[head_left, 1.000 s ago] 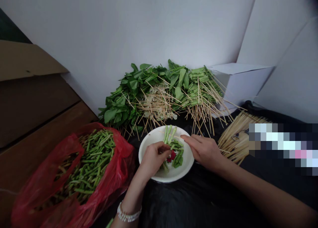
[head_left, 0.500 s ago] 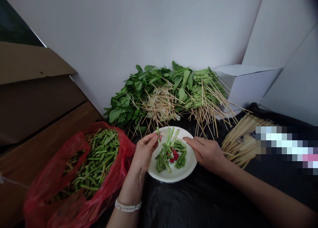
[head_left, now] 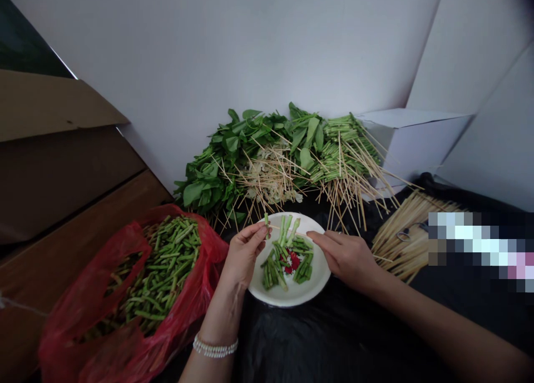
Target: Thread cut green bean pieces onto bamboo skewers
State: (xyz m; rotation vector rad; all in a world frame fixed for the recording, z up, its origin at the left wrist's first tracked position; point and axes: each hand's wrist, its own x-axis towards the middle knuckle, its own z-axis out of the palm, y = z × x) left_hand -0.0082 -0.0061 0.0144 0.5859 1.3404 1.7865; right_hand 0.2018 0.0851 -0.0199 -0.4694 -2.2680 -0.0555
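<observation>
My left hand (head_left: pixel 246 252) pinches a short green bean piece (head_left: pixel 266 220) upright between thumb and fingers, above the left side of a white plate (head_left: pixel 319 280). A thin bamboo skewer (head_left: pixel 274 227) runs sideways from that piece toward my right hand (head_left: pixel 350 258), which is closed around its other end at the plate's right edge. Longer bean pieces (head_left: pixel 288 230) stand side by side along the skewer's line; whether they are threaded on it I cannot tell. More cut beans (head_left: pixel 273 272) lie on the plate over a red printed pattern.
At left, a red plastic bag (head_left: pixel 212 255) holds many bean pieces (head_left: pixel 167 266). Behind the plate lie skewered leafy greens (head_left: pixel 204 188), pale skewered food (head_left: pixel 267 177) and skewered green beans (head_left: pixel 337 155). Loose skewers (head_left: pixel 400 238) with scissors (head_left: pixel 404 236) lie at right, near a white box (head_left: pixel 417 144).
Both hands stay almost in place. My right fingertips have shifted very slightly left and down, and the bean piece in my left hand a touch to the right.
</observation>
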